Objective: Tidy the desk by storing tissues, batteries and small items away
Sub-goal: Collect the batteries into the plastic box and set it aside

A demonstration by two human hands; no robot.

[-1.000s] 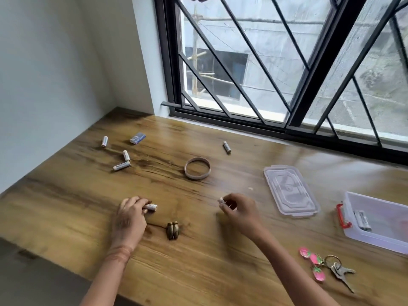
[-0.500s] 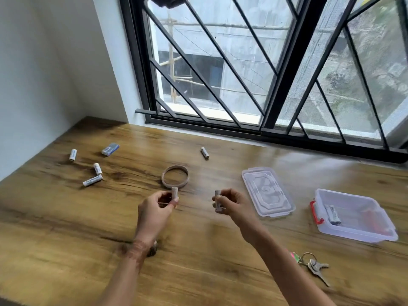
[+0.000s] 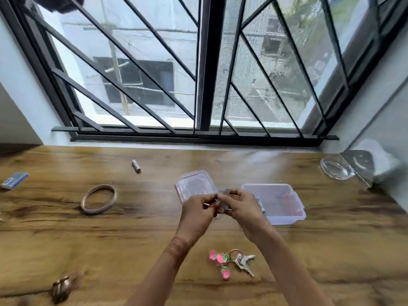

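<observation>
The left hand (image 3: 197, 209) and right hand (image 3: 244, 206) pinch batteries (image 3: 223, 203) in their fingers beside the box (image 3: 287, 218). Judging by this, little is stored: another battery (image 3: 136, 166) and keys (image 3: 241, 261) lie loose on the desk (image 3: 342, 239).

Left hand (image 3: 196, 214), right hand (image 3: 245, 208) pinch batteries (image 3: 222, 209) beside clear container (image 3: 287, 219); lid (image 3: 194, 184) behind.

Wood-grain desk (image 3: 132, 239), pink keychain (image 3: 217, 259)
</observation>
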